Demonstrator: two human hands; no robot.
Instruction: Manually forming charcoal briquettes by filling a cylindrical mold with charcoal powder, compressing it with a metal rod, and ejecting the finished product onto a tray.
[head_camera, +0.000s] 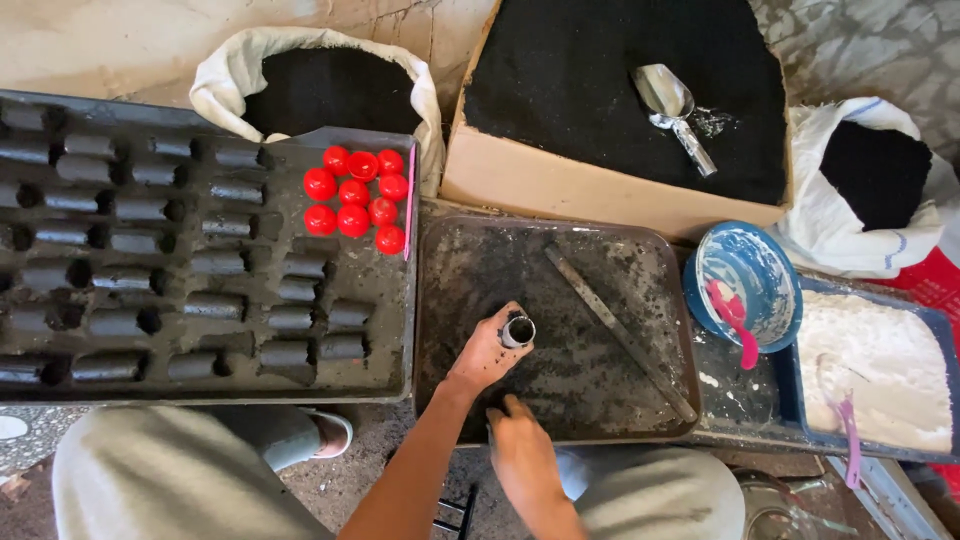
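Observation:
My left hand (487, 352) grips a short grey tube (518, 330), held upright with its open end up, over a dirty metal tray (470, 265). My right hand (520, 450) rests at the tray's near edge, fingers curled toward the tray; what it holds, if anything, is hidden. A long metal rod (618, 333) lies diagonally across the tray.
A large dark tray (395, 330) on the left carries rows of dark tubes (215, 263) lying down and several red caps (355, 195). Behind are a sack (320, 90) and a box of black powder (600, 90) with a metal scoop (672, 112). A blue bowl (745, 280) and a tray of white powder (870, 365) stand on the right.

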